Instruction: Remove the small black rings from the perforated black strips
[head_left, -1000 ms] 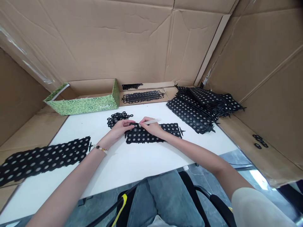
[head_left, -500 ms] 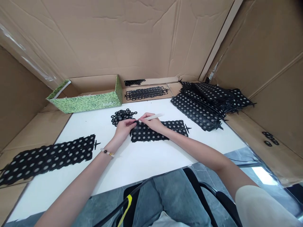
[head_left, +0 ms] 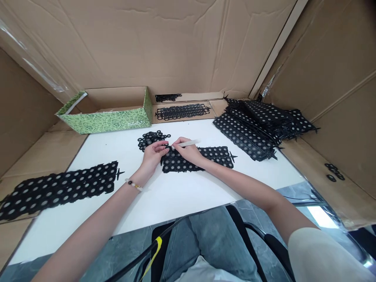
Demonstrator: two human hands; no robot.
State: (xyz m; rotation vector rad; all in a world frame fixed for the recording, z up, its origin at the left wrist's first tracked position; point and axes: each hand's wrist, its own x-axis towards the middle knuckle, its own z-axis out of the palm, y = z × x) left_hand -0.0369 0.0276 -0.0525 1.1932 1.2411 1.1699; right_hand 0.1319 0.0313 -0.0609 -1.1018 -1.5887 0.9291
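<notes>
Cardboard walls (head_left: 164,43) box in the whole spot, same as a second ago. Inside them sits a white table (head_left: 176,196), and the view has tipped down a bit since then, so everything sits slightly higher in the picture now.

On the right there's a stack of black perforated sheets (head_left: 252,125), and one long black sheet (head_left: 58,190) lies off to the left, neither one moved. A green patterned box (head_left: 108,117) sits at the back left.

Middle of the table: a black perforated sheet (head_left: 199,158) lying flat, same place on the table as before. The left hand (head_left: 154,154) rests at its left end, fingers curled narrow and pinching the edge. The right hand (head_left: 188,150) lies on top of the sheet, fingers closed on a thin white stick tool (head_left: 188,144) with its tip at the sheet's left corner, pretty much unchanged. Just behind the left hand is a little pile of black rings (head_left: 151,139).
</notes>
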